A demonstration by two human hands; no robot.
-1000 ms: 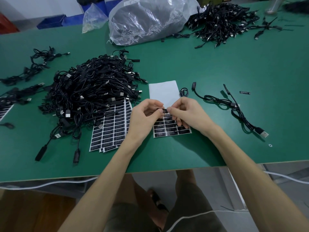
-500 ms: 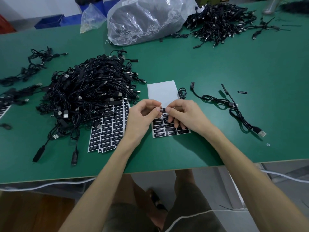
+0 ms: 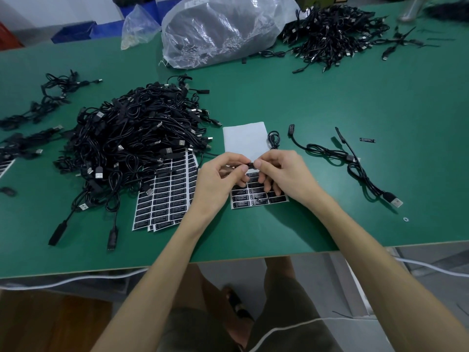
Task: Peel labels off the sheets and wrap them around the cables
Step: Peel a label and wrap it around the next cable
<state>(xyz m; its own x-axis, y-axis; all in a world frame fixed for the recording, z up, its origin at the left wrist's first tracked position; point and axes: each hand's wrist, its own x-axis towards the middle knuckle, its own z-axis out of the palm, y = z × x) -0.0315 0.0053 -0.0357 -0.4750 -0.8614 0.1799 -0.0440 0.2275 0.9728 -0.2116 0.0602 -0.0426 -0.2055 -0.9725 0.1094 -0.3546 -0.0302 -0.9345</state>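
Table (image 3: 330,97): green top, bears everything below.
Left strands (image 3: 50,97): a few black cables, well apart from the pile.
Pile (image 3: 134,141): big heap of black cables with USB plugs, left of my hands.
Full sheets (image 3: 167,194): stack of black labels, its upper part tucked under the pile's edge.
Left hand (image 3: 218,184): fingers curled, thumb and forefinger pinching the held cable.
Bag (image 3: 223,29): clear plastic, dark contents, far edge.
Held cable (image 3: 250,165): short black stretch between my two thumb tips, above the part sheet; I cannot tell whether a label is on it.
Part sheet (image 3: 258,199): upper half bare white, labels left in the lower rows, beneath both hands.
Right hand (image 3: 284,176): curled, pinching the held cable's other side, lower fingers over the part sheet.
Far pile (image 3: 335,34): more black cables, far right.
Loose cable (image 3: 355,163): single, right of my hands, USB plug nearest me.
Stray label (image 3: 367,140): alone, beyond the loose cable.
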